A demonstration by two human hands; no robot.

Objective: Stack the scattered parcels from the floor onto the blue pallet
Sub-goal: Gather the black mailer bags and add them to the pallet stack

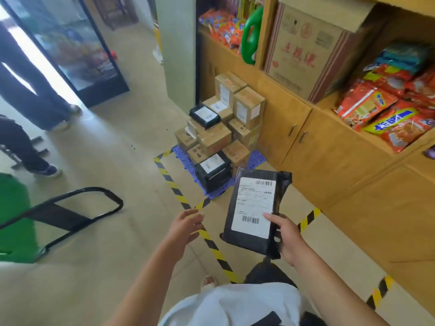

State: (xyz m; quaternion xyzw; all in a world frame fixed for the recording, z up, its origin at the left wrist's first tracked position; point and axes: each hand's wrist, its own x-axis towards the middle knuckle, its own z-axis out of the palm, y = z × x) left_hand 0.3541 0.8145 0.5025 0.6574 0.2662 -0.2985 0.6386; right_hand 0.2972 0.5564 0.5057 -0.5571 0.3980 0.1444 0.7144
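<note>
Green mat (14, 217), far left, on the pale floor; black tubular metal frame (70, 215) lying over its edge; a standing person's dark trouser legs (30, 78) above, beside a black-framed glass-door display cabinet (77, 43).

Yellow-and-black striped floor tape (173, 185), marking a bay around the pallet; left hand (186, 225) above this tape, fingers loosely spread, holding nothing, apart from the parcel.

Blue plastic lattice pallet (257, 158), on the floor against the cabinet front; brown cardboard boxes (235, 109) with white labels stacked on it in several tiers; one black wrapped parcel (204, 115) on the upper boxes, another black wrapped parcel (213, 170) at the near edge.

Flat black plastic mailer bag with white barcode label (253, 208), held in the air, label up, just short of the pallet's near edge; right hand (287, 238) grips its lower right corner, thumb pressed on the label, fingers curled beneath.

Light wooden cabinet (329, 149), right side, doors closed; large printed cardboard carton (306, 48) and red snack packets (386, 114) on its open shelves; green plastic ring (249, 36) left of the carton.
</note>
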